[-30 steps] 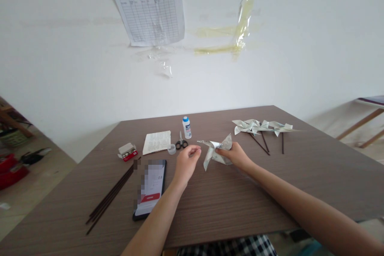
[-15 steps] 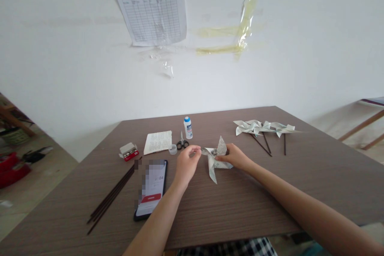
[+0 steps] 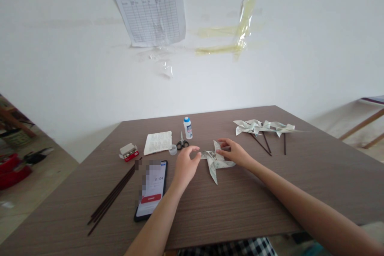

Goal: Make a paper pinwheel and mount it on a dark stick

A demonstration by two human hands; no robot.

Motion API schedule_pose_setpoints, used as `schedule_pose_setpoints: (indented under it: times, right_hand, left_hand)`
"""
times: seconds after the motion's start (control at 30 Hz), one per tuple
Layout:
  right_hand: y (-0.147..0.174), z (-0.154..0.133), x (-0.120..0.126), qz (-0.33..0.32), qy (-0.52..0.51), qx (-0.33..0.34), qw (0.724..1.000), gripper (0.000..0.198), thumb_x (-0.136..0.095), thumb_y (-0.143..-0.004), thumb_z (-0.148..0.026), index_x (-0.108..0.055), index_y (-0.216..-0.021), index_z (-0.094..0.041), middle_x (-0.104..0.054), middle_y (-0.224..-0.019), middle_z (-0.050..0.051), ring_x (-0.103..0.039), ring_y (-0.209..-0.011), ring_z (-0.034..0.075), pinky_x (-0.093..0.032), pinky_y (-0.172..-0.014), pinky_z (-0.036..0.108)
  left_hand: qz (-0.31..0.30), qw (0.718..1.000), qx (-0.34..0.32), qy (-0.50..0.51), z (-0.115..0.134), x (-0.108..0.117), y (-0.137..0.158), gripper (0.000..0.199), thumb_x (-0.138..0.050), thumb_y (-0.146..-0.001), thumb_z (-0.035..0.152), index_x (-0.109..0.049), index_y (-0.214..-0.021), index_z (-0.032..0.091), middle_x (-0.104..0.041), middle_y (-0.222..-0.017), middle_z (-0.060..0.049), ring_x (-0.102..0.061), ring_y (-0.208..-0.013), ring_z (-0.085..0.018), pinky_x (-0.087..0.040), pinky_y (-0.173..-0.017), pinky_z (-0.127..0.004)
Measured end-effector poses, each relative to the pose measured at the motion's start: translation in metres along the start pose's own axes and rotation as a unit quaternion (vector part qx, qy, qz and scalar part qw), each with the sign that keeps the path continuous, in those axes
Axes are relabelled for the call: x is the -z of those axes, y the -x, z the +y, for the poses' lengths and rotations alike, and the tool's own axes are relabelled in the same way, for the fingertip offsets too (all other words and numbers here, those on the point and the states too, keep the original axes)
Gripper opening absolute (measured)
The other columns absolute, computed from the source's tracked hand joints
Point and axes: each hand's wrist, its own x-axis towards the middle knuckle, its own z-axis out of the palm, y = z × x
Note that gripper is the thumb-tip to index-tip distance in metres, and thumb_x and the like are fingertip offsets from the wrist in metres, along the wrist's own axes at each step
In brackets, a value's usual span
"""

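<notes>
A pinwheel folded from printed paper [image 3: 214,163] lies on the table between my hands, its pointed blades spread out. My left hand [image 3: 187,164] is at its left blade, thumb and fingers apart in a curve. On the other side, my right hand [image 3: 235,153] hovers over the upper right blades with its thumb and fingers parted. Its fingertips are close to the upright blade; whether they touch it I cannot tell. Neither hand grips the paper.
Behind my hands stand a glue bottle [image 3: 187,128], scissors [image 3: 182,144] and a small clear cup [image 3: 173,150]. Leftward are stacked paper sheets [image 3: 158,143], a red-white box [image 3: 129,152], dark sticks [image 3: 112,198] and a phone [image 3: 151,190]. Several finished pinwheels [image 3: 261,127] lie back right.
My right hand has let go of the pinwheel and lifted slightly, its fingers parting. My left thumb and fingers have opened from a pinch. The pinwheel now lies flatter.
</notes>
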Motion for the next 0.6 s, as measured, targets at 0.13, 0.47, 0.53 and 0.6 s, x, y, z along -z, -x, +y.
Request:
schedule_pose_setpoints:
  times: [0.13,0.47,0.53,0.6]
  right_hand:
    - [-0.002,0.001,0.014,0.02,0.083,0.034,0.996,0.046,-0.078,-0.106,-0.041,-0.079,-0.147,-0.019,-0.087,-0.13,0.016,-0.082,-0.128,0.036,-0.063,-0.119,0.053]
    - [0.001,0.016,0.036,-0.097,0.317,0.025,0.943,0.07,-0.048,-0.119,-0.045,-0.045,-0.186,-0.025,-0.042,-0.194,0.015,-0.037,-0.181,0.038,-0.032,-0.147,0.066]
    - [0.001,0.018,0.034,-0.121,0.334,0.015,0.935,0.07,-0.045,-0.12,-0.047,-0.044,-0.187,-0.026,-0.036,-0.197,0.013,-0.032,-0.183,0.038,-0.029,-0.147,0.068]
    - [0.001,0.02,0.032,-0.122,0.341,0.017,0.932,0.069,-0.045,-0.121,-0.048,-0.045,-0.187,-0.028,-0.035,-0.197,0.012,-0.03,-0.184,0.039,-0.028,-0.147,0.068]
  left_hand:
    - [-0.016,0.998,-0.029,-0.059,-0.001,0.0,0.002,0.026,-0.081,-0.101,0.01,-0.09,-0.121,0.024,-0.09,-0.138,-0.01,-0.082,-0.137,-0.031,-0.06,-0.126,-0.049]
    - [-0.032,0.983,-0.047,-0.175,0.006,0.007,0.005,0.02,-0.081,-0.103,0.008,-0.086,-0.089,0.021,-0.091,-0.124,-0.012,-0.083,-0.128,-0.032,-0.06,-0.117,-0.049]
    - [-0.044,0.978,-0.05,-0.196,0.007,0.007,0.006,0.019,-0.08,-0.105,0.011,-0.085,-0.09,0.021,-0.091,-0.12,-0.011,-0.083,-0.126,-0.032,-0.06,-0.116,-0.048]
    - [-0.05,0.972,-0.046,-0.225,0.009,0.007,0.007,0.019,-0.075,-0.11,0.016,-0.086,-0.095,0.021,-0.09,-0.116,-0.012,-0.083,-0.125,-0.032,-0.059,-0.116,-0.048]
